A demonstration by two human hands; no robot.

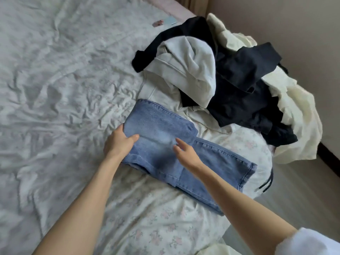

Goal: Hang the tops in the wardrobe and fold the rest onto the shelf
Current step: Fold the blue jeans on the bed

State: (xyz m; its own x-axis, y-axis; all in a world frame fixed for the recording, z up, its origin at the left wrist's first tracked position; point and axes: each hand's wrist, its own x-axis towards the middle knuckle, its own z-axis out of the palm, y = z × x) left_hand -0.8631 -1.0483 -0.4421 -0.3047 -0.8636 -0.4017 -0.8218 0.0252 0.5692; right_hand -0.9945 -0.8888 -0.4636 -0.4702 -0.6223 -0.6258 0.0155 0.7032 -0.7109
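A pair of light blue jeans [158,124] lies partly folded on the bed, running from the middle toward the right edge. My left hand [119,142] grips the jeans' left folded edge, thumb on top and fingers underneath. With straight fingers, my right hand [185,152] lies flat on the denim near the fold's middle. Behind the jeans sits a pile of clothes: a grey hoodie [195,67], a black garment [244,92], a black sleeve [165,41] and cream garments [298,115].
The bed [55,89] has a crumpled white floral sheet. A small pink item [158,23] and a pale blue card-like object [170,20] lie near the far edge. A wall [303,24] and floor [303,190] are at the right.
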